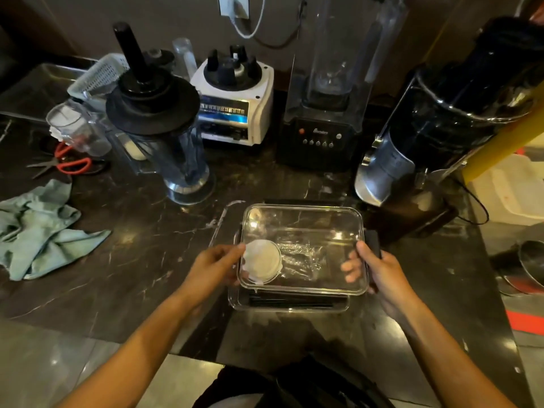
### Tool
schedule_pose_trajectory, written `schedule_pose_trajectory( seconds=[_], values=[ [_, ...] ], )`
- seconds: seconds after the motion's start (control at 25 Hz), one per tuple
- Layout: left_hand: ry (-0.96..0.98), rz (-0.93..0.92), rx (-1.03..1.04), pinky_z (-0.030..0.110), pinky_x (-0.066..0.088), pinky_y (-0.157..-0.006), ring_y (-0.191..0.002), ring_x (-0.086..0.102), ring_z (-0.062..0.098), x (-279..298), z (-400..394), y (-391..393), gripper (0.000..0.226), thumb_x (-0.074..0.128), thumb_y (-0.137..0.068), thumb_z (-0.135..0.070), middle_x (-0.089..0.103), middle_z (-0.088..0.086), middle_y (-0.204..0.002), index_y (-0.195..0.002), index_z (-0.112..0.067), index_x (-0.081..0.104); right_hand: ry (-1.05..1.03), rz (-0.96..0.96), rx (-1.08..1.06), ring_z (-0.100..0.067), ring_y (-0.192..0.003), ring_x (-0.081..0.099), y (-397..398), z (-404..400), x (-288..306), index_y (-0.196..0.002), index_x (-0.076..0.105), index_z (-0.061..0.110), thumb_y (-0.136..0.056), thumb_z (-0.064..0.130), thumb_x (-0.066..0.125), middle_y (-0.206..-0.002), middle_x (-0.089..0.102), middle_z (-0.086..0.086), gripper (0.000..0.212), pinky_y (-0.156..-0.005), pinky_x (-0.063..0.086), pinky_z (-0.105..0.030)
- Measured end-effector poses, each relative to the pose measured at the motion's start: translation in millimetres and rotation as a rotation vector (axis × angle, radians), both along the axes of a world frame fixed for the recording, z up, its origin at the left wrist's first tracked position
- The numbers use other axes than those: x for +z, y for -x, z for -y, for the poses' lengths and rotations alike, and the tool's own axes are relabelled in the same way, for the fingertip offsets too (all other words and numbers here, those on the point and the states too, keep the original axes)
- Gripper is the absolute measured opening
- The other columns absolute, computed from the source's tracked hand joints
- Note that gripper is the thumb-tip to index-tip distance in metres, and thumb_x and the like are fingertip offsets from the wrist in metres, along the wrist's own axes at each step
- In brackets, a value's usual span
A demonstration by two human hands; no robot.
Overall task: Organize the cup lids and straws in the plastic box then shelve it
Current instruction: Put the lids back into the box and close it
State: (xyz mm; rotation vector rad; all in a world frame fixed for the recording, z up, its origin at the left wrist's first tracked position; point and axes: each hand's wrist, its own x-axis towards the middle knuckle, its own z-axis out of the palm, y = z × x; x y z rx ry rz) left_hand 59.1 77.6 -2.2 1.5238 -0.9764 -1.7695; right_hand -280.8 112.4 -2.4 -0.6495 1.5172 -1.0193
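Near the front edge of the dark worktop (pixel 141 237) sits the plastic box (pixel 290 304), dark straws (pixel 294 301) lying along its bottom and a stack of white cup lids (pixel 263 261) at its left end. Both hands hold the clear lid (pixel 303 248) just over it: left hand (pixel 217 267) clamped on the left rim, right hand (pixel 374 267) on the right. Lowered askew, the lid could catch the standing stack and not seat

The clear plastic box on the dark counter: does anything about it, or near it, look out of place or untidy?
The clear plastic box sits straight, held by the left hand and right hand. Odd points: a crumpled green cloth lies loose at the left, and red-handled scissors lie open beside it.
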Motion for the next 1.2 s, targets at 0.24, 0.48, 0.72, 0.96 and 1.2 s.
schedule_pose_trajectory(
  seconds=[0.24, 0.48, 0.72, 0.96, 1.2],
  values=[
    [0.022, 0.105, 0.074, 0.027, 0.056, -0.056, -0.061, 0.07, 0.021, -3.6, -7.2, 9.1, 0.019, 0.075, -0.09, -0.015, 0.072, 0.009, -0.066, -0.085, 0.0, 0.064, -0.044, -0.168, 0.07, -0.015, -0.045, 0.061, -7.4, -2.1, -19.2, -0.101, 0.068, 0.004, -0.105, 0.037, 0.054, -0.068, 0.07, -0.006, 0.036, -0.036, 0.036, -0.022],
    [0.083, 0.31, 0.032, 0.025, 0.062, -0.062, -0.071, 0.075, 0.027, -2.7, -9.0, -9.0, 0.023, 0.073, -0.092, -0.018, 0.075, 0.02, -0.081, -0.096, 0.004, 0.066, 0.045, -0.487, 0.081, -0.013, -0.049, 0.056, -15.5, -7.9, -29.4, -0.09, 0.062, 0.017, -0.104, 0.039, 0.057, -0.06, 0.058, -0.002, 0.027, -0.053, 0.047, -0.035],
    [0.089, 0.373, -0.013, 0.039, 0.062, -0.069, -0.072, 0.075, 0.03, -16.7, -22.2, -11.0, 0.02, 0.071, -0.094, -0.019, 0.074, 0.019, -0.081, -0.094, -0.001, 0.064, -0.005, -0.73, 0.175, -0.002, -0.067, 0.064, -14.3, -23.3, -35.7, -0.096, 0.067, 0.019, -0.102, 0.056, 0.045, -0.075, 0.069, 0.004, 0.043, -0.061, 0.049, -0.031],
    [-0.095, -0.023, 0.134, 0.042, 0.059, -0.082, -0.09, 0.069, 0.037, -30.7, -24.2, -18.4, 0.016, 0.066, -0.096, -0.016, 0.071, 0.028, -0.098, -0.093, 0.0, 0.069, -0.067, -0.374, 0.004, -0.033, -0.083, 0.075, -14.6, -23.4, -41.3, -0.102, 0.074, 0.014, -0.108, 0.043, 0.047, -0.091, 0.077, -0.015, 0.04, -0.075, 0.059, -0.051],
    [-0.082, -0.061, 0.109, 0.029, 0.062, -0.069, -0.086, 0.066, 0.034, -34.3, -27.1, -19.7, 0.031, 0.059, -0.098, -0.011, 0.068, 0.026, -0.098, -0.113, 0.016, 0.06, -0.064, -0.372, -0.043, -0.012, -0.052, 0.063, -12.7, -24.8, -40.1, -0.087, 0.064, -0.001, -0.106, 0.034, 0.055, -0.061, 0.066, -0.003, 0.041, -0.047, 0.049, -0.026]
  ],
)
